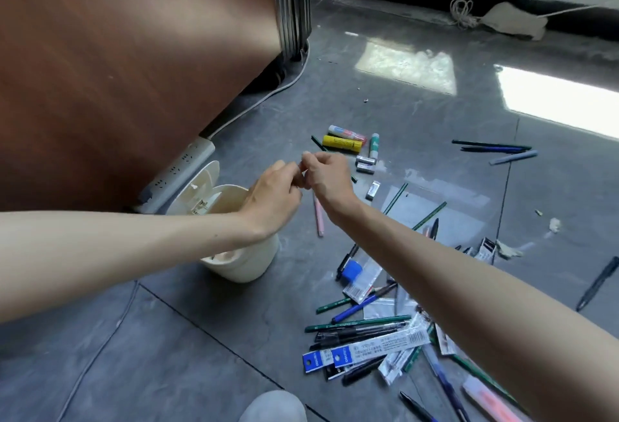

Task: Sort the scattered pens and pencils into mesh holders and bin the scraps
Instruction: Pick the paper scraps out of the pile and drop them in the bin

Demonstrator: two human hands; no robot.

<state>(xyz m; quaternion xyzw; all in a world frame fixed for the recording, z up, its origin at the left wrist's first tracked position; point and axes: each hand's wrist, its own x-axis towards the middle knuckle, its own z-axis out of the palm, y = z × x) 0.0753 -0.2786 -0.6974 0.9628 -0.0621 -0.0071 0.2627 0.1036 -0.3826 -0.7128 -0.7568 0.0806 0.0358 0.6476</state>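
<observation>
A tiny piece (302, 181), too small to make out, sits where the two hands meet. The left hand (273, 194) and the right hand (326, 175) both have curled fingers, and their fingertips are pressed together, pinching it between them.

Directly under the left hand stands a cream bin (248, 264) on the floor (201, 354). Its lid (201, 183) is tipped up and open on the far side. The wrist and forearm hide what is inside, and only pale inner wall shows.

Just below the right hand lies a pink pen (318, 217), its long axis running almost straight toward the person. A green pencil (316, 142) shows beyond the right hand, running slantwise behind it.

Farther beyond the right hand lie a yellow glue stick (341, 143), a green-and-white tube (374, 145) and small erasers (365, 164). Well off to that hand's right, dark and blue pens (490, 147) lie nearly crosswise.

Under the right forearm spreads a heap of pens, pencils and packets (368, 331), most lying crosswise or at a slant. Beyond the left hand, a white power strip (181, 173) rests against a brown wooden panel (117, 53).
</observation>
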